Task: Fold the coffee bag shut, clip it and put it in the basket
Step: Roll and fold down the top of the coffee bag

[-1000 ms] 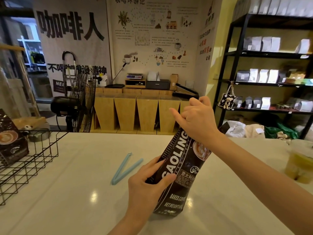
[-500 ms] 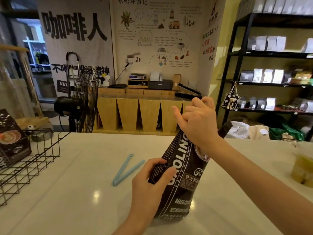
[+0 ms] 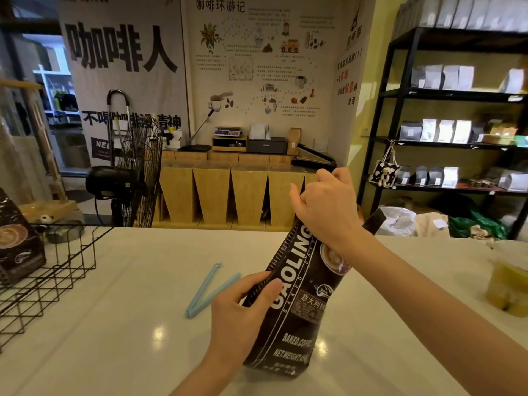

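The coffee bag is stood on its base on the white counter, near the middle, and it is tilted so that its top leans to the right and away. Its top end is gripped by the right hand, which is curled into a fist around the gathered top of the bag; a dark corner of the bag is seen sticking out to the right of the wrist. The bag's left edge is pinched by the left hand, thumb laid across the printed front and fingers wrapped behind, about halfway up the bag. Whether the top is already folded over cannot be told, since it is hidden inside the fist.

A pale blue clip is laid flat on the counter just left of the left hand, opened into a narrow V with the hinge at its near end. It is untouched by either hand.

At the far left, a black wire basket is set on the counter, well apart from the bag being held. A second dark coffee bag is already stood inside it, against its left side.

At the right edge of the counter a plastic cup with a yellowish drink is seen, somewhat blurred
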